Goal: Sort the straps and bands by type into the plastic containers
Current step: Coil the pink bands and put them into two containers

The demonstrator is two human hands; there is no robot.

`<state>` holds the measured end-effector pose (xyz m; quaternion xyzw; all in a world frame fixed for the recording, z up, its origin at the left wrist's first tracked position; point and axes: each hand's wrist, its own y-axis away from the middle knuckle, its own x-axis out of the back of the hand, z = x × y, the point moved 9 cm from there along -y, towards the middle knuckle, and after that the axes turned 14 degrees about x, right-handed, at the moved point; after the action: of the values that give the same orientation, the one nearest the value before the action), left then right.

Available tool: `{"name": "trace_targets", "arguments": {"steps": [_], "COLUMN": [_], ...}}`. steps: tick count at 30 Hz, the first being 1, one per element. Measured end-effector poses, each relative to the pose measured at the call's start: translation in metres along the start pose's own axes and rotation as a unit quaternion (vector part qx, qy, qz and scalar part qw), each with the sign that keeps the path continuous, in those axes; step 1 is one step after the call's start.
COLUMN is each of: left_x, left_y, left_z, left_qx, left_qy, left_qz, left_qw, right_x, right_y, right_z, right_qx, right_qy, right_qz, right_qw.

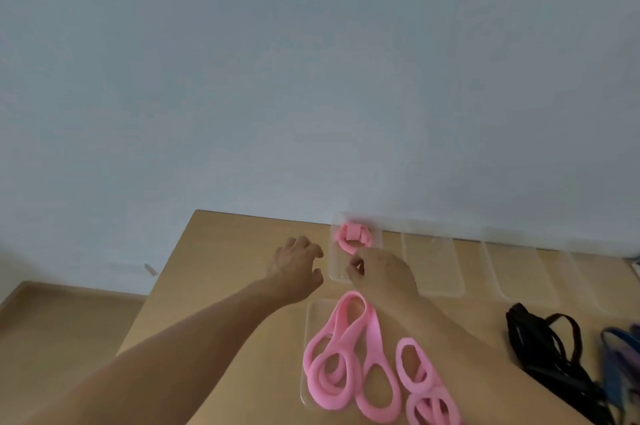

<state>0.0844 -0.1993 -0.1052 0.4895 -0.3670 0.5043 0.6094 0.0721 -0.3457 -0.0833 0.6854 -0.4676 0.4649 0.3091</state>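
Rolled pink band [353, 236] lies at far end of clear container [337, 267]. Left hand [297, 267] just beside container, fingers loose, holding nothing. Right hand [384, 272] at its near edge; grip unclear.

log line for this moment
left hand: empty, beside container | right hand: at container's near end | in container: coiled pink band | on table: loose pink bands, black straps

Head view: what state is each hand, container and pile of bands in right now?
Left hand: fingers spread, holding nothing.
Right hand: at the left container's edge, grip unclear.
Left container: holds a rolled pink band.
Other containers: nothing seen inside.
Pink bands: loose, unsorted.
Black straps: loose, unsorted.
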Motion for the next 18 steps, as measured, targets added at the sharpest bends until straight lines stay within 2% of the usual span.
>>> {"name": "trace_targets", "arguments": {"steps": [6, 9, 14, 18], "left_x": [-0.026, -0.039, -0.046, -0.037], "left_y": [0.030, 0.041, 0.060, 0.069], "left_z": [-0.020, -0.023, -0.017, -0.013], "left_qx": [-0.042, -0.071, -0.100, -0.102], "left_qy": [0.007, -0.004, -0.015, -0.014], "left_qz": [-0.097, -0.134, -0.175, -0.183], "left_qw": [0.994, 0.988, 0.979, 0.978], "right_x": [-0.056, -0.091, -0.108, -0.099], "right_y": [0.050, 0.081, 0.112, 0.117], "right_z": [-0.014, -0.016, -0.022, -0.025], "right_qx": [-0.105, -0.149, -0.177, -0.185], "right_qy": [0.005, -0.035, -0.097, -0.092], "right_qz": [-0.151, -0.218, -0.160, -0.169], "right_qw": [0.983, 0.964, 0.966, 0.964]}}
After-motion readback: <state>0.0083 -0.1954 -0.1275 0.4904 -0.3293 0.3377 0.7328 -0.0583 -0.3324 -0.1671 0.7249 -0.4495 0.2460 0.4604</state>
